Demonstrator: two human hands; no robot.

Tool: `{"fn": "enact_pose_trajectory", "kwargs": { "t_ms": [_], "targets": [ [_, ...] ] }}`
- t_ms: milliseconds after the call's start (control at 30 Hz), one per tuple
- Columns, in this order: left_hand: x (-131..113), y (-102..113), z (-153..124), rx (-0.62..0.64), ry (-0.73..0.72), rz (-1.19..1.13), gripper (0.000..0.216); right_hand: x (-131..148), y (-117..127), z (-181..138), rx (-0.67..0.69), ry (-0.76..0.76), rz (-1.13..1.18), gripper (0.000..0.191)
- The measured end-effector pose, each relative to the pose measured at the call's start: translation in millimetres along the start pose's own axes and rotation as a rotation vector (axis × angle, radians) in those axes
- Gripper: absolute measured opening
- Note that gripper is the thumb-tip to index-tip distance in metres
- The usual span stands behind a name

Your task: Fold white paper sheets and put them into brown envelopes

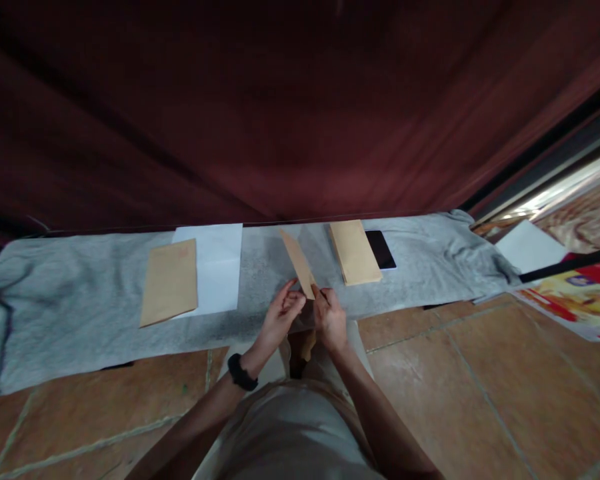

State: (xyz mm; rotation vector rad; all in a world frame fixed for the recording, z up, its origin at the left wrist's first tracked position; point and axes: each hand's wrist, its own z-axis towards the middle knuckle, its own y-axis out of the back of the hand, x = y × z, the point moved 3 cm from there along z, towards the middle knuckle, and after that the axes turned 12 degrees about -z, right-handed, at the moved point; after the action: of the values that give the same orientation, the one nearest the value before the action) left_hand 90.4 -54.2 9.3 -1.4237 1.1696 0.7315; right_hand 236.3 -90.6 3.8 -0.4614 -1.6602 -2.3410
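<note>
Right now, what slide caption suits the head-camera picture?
Left hand and right hand at a brown envelope over grey cloth, white paper nearby.

Am missing part of the white rectangular paper sheet [220,267] beneath the flat tan paper envelope [170,280]; am losing the red-and-yellow printed sheet [587,300] past the view's right edge.

Person's left hand [281,312]: left of the brown envelope [296,261], by its near end; fingers curled, grip unclear. Right hand [331,319]: right of the envelope's near end, pinching it. Forearms, two: bare, angled inward toward it.
</note>
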Motion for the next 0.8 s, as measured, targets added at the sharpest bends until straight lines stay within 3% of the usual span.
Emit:
{"fn": "enact_pose_trajectory", "kwargs": {
  "t_ms": [200, 333, 433, 600, 800],
  "targets": [
    [12.2, -2.6, -4.3, -0.071, 0.199, -0.155, 0.066, -9.5, 8.5, 3.5, -0.121, -0.247, 0.453, 0.030],
    [17.3, -13.0, 4.3, -0.037, 0.144, -0.112, 0.067, -6.1, 0.4, 3.9, -0.086, -0.471, 0.867, 0.028],
    [21.2, -19.4, 15.2, -0.033, 0.105, -0.085, 0.063, -7.2, 0.0, 5.2, -0.048, -0.559, 1.046, 0.030],
    [19.8, -38.0, 36.8, 0.043, 0.052, -0.022, 0.051, -28.2, 3.5, 9.4, -0.051, -0.630, 1.139, 0.043],
    [16.5, -79.2, 64.2, 0.123, 0.054, 0.012, 0.050, -71.4, 7.0, 17.2, -0.079, -0.760, 1.062, 0.055]
  ]
}}
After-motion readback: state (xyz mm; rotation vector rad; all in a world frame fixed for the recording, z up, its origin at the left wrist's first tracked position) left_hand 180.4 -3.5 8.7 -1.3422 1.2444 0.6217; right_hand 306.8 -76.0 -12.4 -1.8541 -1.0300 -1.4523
